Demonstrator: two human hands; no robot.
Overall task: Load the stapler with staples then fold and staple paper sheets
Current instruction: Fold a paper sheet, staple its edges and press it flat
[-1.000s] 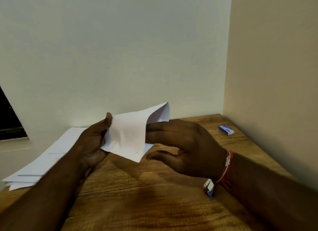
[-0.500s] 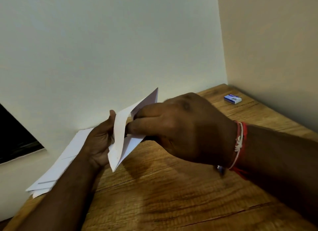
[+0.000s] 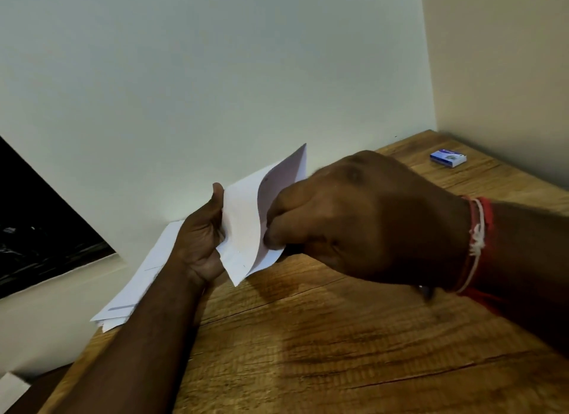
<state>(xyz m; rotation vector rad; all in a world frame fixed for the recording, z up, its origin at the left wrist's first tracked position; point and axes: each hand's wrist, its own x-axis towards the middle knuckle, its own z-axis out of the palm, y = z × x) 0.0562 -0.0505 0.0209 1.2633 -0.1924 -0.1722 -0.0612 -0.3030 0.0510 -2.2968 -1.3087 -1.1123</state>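
A folded white paper sheet [image 3: 243, 225] is held upright above the wooden table [image 3: 308, 346]. My left hand [image 3: 201, 238] grips its left edge, thumb on the front. From the right, my right hand [image 3: 354, 219] pinches the sheet near its middle with closed fingers. A stack of white paper sheets [image 3: 144, 278] lies on the table by the wall, behind my left wrist. A small blue staple box [image 3: 448, 158] rests in the far right corner. Only a small dark bit of the stapler [image 3: 428, 292] shows under my right wrist.
White walls close the table at the back and on the right. A dark opening [image 3: 40, 228] lies to the left past the table's edge. A scrap of white paper [image 3: 10, 389] shows at the bottom left.
The sheet has been turned more upright and folded tighter. My right hand has closed over it from the right. The view has tilted, so the stapler is now nearly hidden under my right wrist.
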